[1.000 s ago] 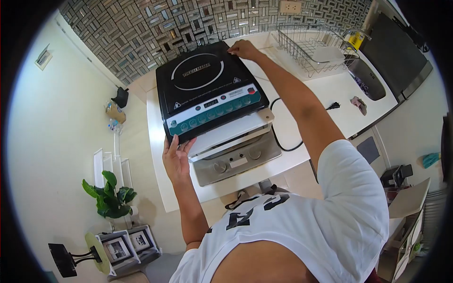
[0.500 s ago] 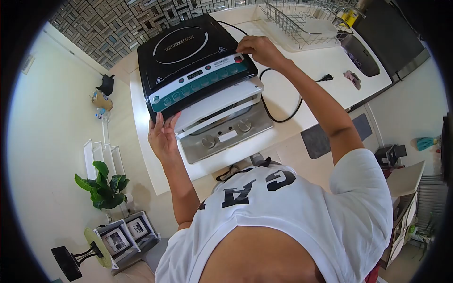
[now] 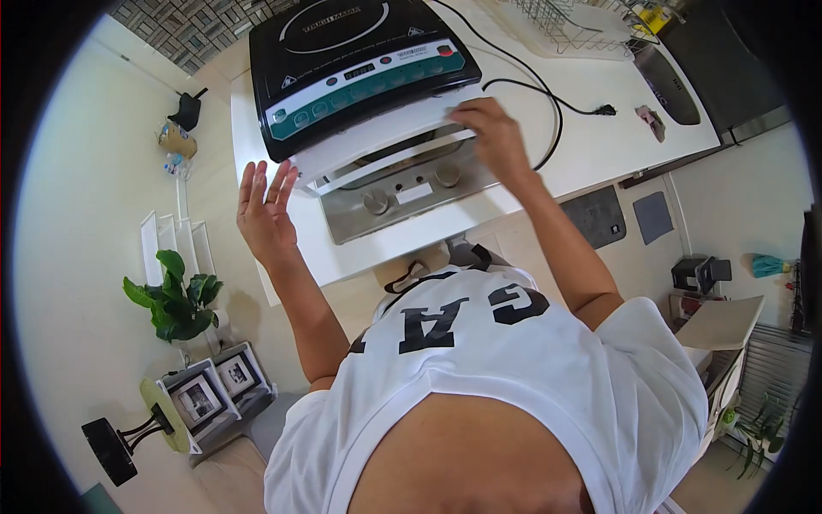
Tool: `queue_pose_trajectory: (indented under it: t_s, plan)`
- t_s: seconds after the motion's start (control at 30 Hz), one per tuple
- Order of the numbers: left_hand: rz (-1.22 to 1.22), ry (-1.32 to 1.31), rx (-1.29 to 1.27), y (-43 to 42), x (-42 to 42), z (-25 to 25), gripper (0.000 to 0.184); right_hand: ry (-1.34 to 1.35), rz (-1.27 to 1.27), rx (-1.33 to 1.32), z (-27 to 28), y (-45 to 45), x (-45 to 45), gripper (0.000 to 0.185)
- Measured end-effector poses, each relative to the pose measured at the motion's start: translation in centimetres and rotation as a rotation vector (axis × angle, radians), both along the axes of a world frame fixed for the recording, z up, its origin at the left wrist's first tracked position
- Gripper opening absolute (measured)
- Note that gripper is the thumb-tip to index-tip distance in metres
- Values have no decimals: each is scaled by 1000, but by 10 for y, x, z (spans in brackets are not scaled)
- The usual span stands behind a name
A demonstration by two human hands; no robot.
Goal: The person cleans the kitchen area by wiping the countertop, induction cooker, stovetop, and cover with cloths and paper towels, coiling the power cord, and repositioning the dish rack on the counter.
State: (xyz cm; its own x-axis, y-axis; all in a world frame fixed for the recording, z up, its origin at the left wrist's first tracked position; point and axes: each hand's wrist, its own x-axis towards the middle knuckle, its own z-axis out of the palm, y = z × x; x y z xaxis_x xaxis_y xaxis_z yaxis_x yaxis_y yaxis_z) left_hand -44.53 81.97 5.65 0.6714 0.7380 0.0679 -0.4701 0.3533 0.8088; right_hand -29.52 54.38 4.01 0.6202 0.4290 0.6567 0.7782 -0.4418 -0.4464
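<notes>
The black induction cooker [image 3: 368, 64] with a green control strip rests on a white stand [image 3: 368, 137]. Beneath the stand is a stainless steel gas stove [image 3: 411, 195] with two knobs on its front. My left hand [image 3: 267, 214] is open, fingers spread, just off the cooker's left front corner and beside the stand's left end. Loosely bent, the fingers of my right hand [image 3: 495, 137] are by the stand's right front edge, below the cooker; I cannot tell whether they touch it. Neither hand grips the cooker.
A black power cord [image 3: 561, 107] curves over the white counter [image 3: 591, 158] to its plug. Farther right are a pinkish cloth [image 3: 651, 122], a sink [image 3: 668, 86] and a wire dish rack [image 3: 569, 26]. A leafy plant [image 3: 175, 300] stands on the left.
Both hands have come off the cooker. The right moved down to the stand's front edge, and the left drew away with fingers spreading. The view has shifted, so the cooker appears higher.
</notes>
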Motion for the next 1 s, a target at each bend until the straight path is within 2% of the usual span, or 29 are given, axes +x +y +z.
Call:
queue_pose_trajectory:
  t_s: [0.07,0.2,0.27,0.37,0.47,0.67,0.77,0.8,0.87,0.9,0.93,1.0]
  plan:
    - [36,17,9,-5,-10,1,34,71,150,54,-7,24,-21,39]
    - [203,22,34,-12,-25,1,32,43,578,32,-32,80,-73,36]
    - [252,-28,81,-19,-31,1,31,-7,697,-33,-42,106,-94,14]
    - [299,-7,113,-35,-37,7,30,-152,565,-165,-69,140,-101,6]
    - [347,11,131,-49,-41,6,30,-287,561,-262,-75,140,-100,8]
    - [422,40,113,-99,-33,2,29,-233,858,-170,-79,72,-79,8]
    - [428,42,135,-133,-19,2,29,-123,877,-28,-69,25,-59,11]
    - [425,31,151,-145,-11,2,28,-135,865,-30,-63,9,-44,11]
    - [430,33,139,-172,9,4,28,-78,668,57,-51,-25,-14,24]
    - [422,38,163,-187,20,4,27,-41,607,-68,-45,-43,0,20]
    - [415,45,189,-202,31,4,27,-53,598,-69,-54,-53,8,20]
    - [251,-33,229,-242,63,6,23,-22,655,-93,-83,-74,14,16]
